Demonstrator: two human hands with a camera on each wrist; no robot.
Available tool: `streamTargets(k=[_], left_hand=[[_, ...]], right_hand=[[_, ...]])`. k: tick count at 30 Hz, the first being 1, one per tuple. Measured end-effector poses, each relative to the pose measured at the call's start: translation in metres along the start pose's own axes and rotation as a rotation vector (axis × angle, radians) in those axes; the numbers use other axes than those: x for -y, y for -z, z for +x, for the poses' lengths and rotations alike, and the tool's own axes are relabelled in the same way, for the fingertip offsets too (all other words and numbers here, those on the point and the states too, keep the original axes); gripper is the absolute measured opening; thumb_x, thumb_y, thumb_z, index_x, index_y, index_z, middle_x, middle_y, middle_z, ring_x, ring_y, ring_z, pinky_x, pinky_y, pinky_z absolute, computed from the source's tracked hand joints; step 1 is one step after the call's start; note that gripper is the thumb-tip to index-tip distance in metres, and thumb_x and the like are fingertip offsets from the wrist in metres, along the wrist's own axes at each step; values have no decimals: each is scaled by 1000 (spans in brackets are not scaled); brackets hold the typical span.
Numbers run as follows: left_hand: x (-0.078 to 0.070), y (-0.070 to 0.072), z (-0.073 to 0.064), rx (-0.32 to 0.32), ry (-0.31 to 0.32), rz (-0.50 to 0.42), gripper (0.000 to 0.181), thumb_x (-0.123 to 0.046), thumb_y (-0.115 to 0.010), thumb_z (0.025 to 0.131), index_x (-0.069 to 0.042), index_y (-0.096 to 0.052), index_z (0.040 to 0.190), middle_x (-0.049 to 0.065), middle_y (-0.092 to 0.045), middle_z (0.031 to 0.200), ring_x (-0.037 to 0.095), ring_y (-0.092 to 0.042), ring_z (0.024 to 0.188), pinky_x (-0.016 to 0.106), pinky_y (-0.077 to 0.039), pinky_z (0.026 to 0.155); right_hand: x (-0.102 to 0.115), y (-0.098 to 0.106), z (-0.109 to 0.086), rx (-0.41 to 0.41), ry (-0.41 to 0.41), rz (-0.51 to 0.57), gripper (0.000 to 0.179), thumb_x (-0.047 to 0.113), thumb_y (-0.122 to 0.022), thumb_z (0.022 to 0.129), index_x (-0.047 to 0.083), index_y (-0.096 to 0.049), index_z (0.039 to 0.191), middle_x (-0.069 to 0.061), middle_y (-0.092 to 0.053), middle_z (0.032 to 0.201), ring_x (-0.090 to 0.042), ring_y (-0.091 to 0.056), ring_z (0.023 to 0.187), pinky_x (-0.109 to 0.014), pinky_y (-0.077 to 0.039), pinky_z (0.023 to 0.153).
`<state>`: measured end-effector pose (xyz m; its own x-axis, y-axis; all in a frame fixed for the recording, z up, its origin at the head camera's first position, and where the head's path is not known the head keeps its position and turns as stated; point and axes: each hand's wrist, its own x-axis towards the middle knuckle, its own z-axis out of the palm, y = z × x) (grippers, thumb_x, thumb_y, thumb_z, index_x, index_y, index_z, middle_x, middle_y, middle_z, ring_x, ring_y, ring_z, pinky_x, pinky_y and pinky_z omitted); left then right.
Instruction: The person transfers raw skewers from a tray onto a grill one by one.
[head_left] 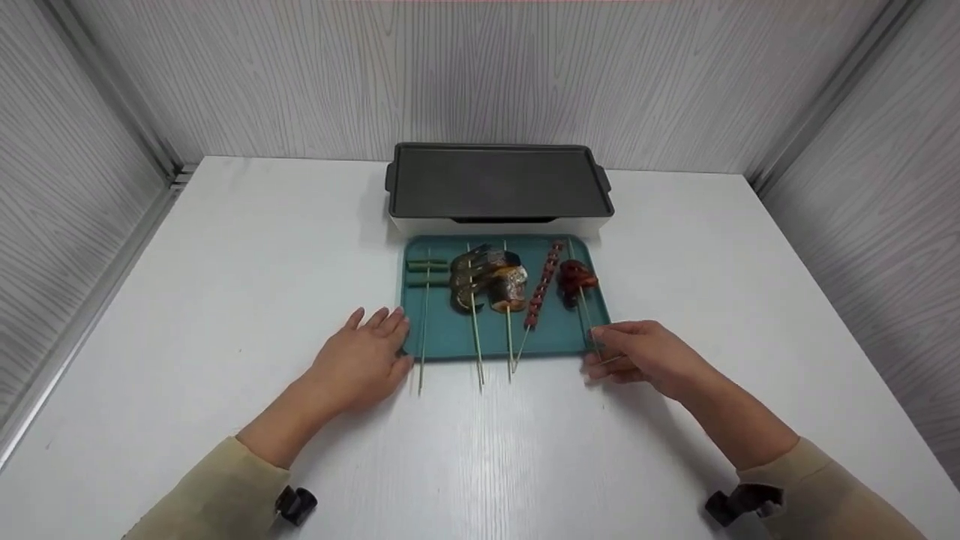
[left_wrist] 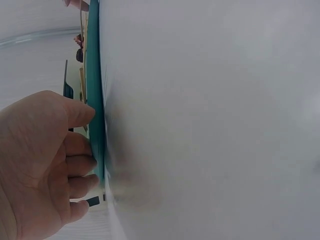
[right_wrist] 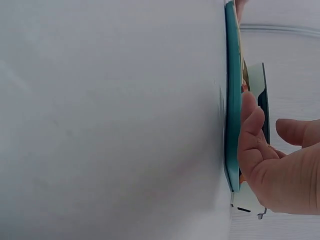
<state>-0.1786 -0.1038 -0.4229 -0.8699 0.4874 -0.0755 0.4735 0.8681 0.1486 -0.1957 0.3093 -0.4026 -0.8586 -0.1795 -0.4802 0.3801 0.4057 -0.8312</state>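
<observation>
We see our left hand (head_left: 365, 360) lying flat on the white worktop (head_left: 225, 300), fingers straight, its grip wide and holding nothing; the fingertips touch the left near corner of the teal tray (head_left: 559, 334). This tray is a shallow rectangle with a low rim, and it stands in the middle of the worktop, just in front of the dark griddle (head_left: 496, 182).

On the tray lie five skewers side by side, their thin wooden sticks passing over the near rim. From the left: the green vegetable skewer (head_left: 426, 271), the shrimp skewer (head_left: 471, 277), the fish skewer (head_left: 508, 289), the long skewer of small red pieces (head_left: 541, 289), and the dark red meat skewer (head_left: 577, 277).

Our right hand (head_left: 637, 356) is at the right near corner of the tray. Its fingers are curled, and its grip is narrow, pinching the stick end of the dark red meat skewer.
</observation>
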Motion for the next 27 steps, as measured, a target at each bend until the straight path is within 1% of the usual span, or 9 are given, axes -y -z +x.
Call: streamTargets(k=[4,9,13,20,27], left_hand=[[-1,-1,-1,-7,3,-10,58,-30,-51,111,11,-49,152,26,-46,160,44,-41,150,63,-26,124],[0,-2,-1,-13,3,-14,58,-30,-51,111,11,-49,152,26,-46,160,44,-40,151,62,-26,124],[1,-3,-1,-16,4,-12,58,-30,-51,111,11,-49,152,26,-46,160,43,-41,150,62,-26,124],[1,-4,0,-7,9,-9,58,-30,-50,111,11,-49,152,26,-45,160,43,-40,151,62,-26,124],[1,-4,1,9,17,-10,60,-32,-50,111,11,-47,154,26,-44,161,43,-39,152,62,-24,125]], right_hand=[[-2,-1,0,11,-8,59,45,28,-63,109,-6,-62,139,-11,-79,109,-19,-78,97,-29,-59,82],[-3,-3,-2,6,21,101,44,20,-64,109,-7,-59,144,-8,-79,108,-15,-76,96,-27,-58,81],[-3,-4,-4,-2,43,125,44,18,-64,108,-7,-58,145,-7,-79,108,-14,-75,97,-25,-57,82],[-2,-3,-11,-13,68,135,45,17,-62,109,-8,-57,146,-11,-78,112,-15,-75,99,-26,-57,85],[3,-2,-23,-16,75,114,46,18,-62,109,-9,-57,146,-16,-77,116,-15,-75,99,-24,-57,84]])
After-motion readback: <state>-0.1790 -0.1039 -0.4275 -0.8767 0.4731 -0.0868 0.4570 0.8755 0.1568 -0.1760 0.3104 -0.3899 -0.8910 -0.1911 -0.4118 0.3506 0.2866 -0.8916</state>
